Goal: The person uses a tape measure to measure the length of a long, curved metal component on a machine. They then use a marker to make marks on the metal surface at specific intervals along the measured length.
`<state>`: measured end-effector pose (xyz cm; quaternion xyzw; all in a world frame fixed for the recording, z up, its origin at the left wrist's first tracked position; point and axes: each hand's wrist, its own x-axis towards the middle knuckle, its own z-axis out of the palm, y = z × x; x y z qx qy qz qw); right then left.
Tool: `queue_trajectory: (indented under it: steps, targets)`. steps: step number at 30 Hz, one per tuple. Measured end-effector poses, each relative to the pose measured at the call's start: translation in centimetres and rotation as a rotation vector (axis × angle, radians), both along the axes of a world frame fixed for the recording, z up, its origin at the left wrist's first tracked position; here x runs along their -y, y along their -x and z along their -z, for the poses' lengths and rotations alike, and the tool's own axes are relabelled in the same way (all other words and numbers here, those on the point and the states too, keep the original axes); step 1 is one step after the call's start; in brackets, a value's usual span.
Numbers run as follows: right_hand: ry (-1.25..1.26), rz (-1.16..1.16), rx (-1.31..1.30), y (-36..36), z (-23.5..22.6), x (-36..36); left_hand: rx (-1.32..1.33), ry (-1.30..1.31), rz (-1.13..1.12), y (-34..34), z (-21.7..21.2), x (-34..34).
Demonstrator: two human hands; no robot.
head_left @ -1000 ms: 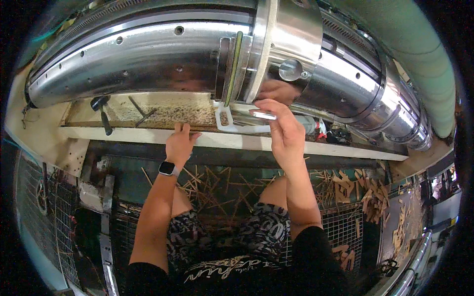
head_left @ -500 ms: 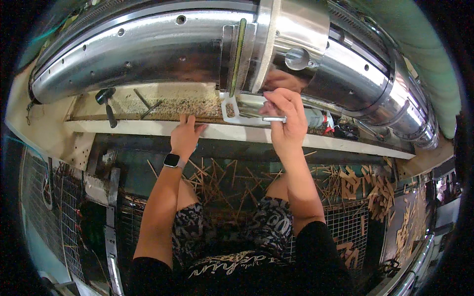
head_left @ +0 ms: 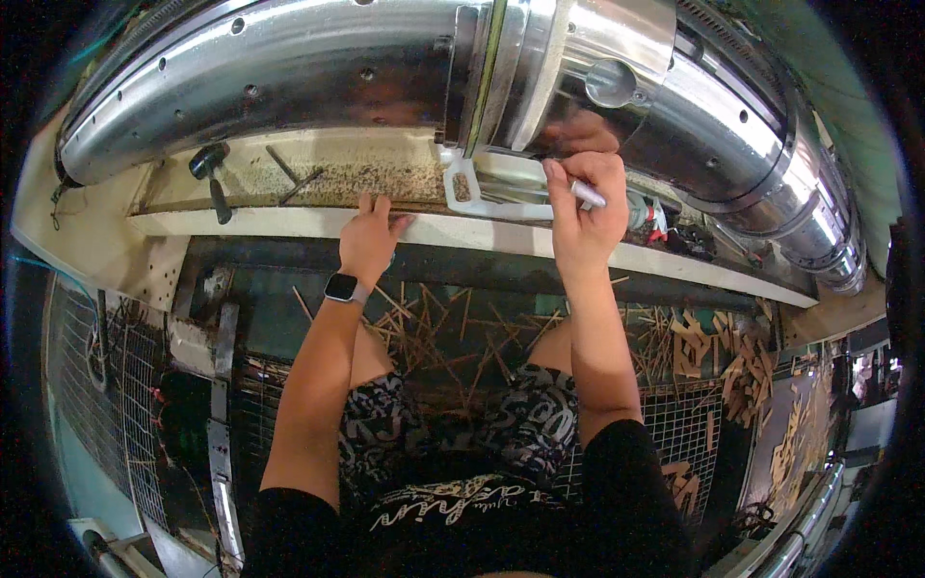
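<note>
If the steel roller [head_left: 318, 82] turned, it could catch skin working this close, above the front edge of the shelf [head_left: 289, 223]. The left hand [head_left: 366, 243] rests on that edge, fingers loosely bent, gripping nothing visible. The right hand [head_left: 592, 214] pinches a silver stick [head_left: 586, 195] right of the shelf's middle; a slack pinch could drop it.

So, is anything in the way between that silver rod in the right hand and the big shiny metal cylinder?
In this view, only the curled fingers of the right hand stand between the silver rod and the metal cylinder; nothing else visible does. The white frame lies to the hand's left.
</note>
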<state>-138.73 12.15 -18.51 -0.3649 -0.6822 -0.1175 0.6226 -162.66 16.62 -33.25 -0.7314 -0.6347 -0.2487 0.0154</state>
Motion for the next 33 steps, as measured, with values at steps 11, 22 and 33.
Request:
queue_trajectory:
  steps: [11, 22, 33]
  targets:
    - [0.17, -0.233, 0.067, 0.1, 0.9, 0.9, -0.035, 0.018, -0.012, -0.2, -0.1, 0.2]
    - [0.036, -0.097, 0.077, 0.5, 1.0, -0.8, -0.041, 0.025, -0.014, -0.2, -0.3, 0.1]
    - [0.658, -0.226, 0.157, -6.0, 1.5, 2.7, -0.054, -0.025, -0.006, -0.2, 0.0, 0.2]
